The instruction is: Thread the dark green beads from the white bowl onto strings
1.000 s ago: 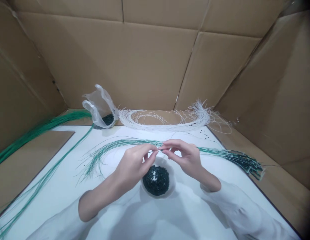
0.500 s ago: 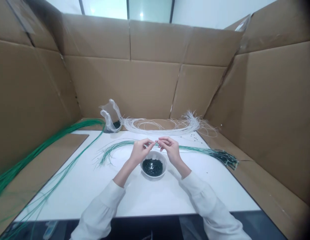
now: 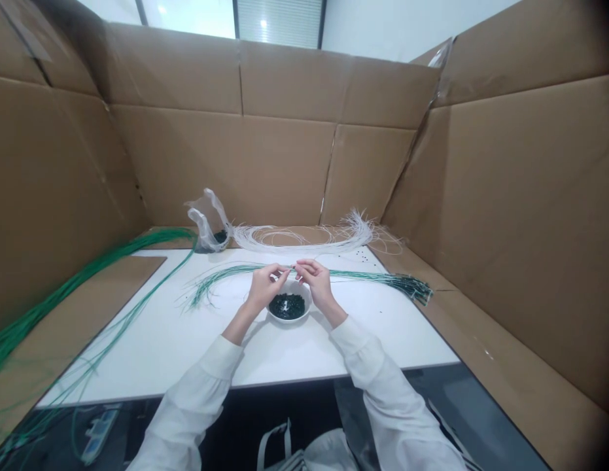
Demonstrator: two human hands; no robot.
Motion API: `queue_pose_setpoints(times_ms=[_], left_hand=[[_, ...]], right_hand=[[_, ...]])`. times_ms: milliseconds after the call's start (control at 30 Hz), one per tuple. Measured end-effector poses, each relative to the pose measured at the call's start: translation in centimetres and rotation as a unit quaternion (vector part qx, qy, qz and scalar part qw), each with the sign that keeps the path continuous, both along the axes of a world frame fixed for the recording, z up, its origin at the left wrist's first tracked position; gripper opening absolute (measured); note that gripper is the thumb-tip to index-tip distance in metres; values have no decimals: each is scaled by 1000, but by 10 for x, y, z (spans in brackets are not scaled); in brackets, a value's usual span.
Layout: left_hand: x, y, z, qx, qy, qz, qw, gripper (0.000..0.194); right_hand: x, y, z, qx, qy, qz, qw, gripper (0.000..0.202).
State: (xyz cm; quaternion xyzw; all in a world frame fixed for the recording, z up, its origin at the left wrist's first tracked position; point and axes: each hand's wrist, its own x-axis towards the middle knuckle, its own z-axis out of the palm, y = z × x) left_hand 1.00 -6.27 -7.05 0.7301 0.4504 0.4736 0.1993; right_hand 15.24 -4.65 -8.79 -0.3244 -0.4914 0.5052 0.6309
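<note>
Just above the far rim of a white bowl, my left hand and my right hand meet with fingertips nearly touching. Both are closed in a pinch, and whatever sits between the fingertips is too small to make out. Small dark green bead-like pieces fill the bowl, with a little white among them. Behind my hands a bundle of thin green strands runs across the white tabletop. Its right end carries a dense cluster of dark pieces.
Long green strands sweep down the left side. At the back lie a coil of white strands and a clear plastic bag with dark pieces inside. A few dark specks are scattered nearby. Cardboard walls enclose the table.
The camera view has shifted, so the whole scene sits a little further left and higher. My hands stay pinched together over the bowl's far side.
</note>
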Motion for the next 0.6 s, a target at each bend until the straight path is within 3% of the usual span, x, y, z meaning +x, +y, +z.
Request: queue_pose_setpoints(times_ms=[600], left_hand=[[-2,5,-8,35,11,14,999,20]], right_hand=[[-2,1,-5,3,-13,-12,1000,28]])
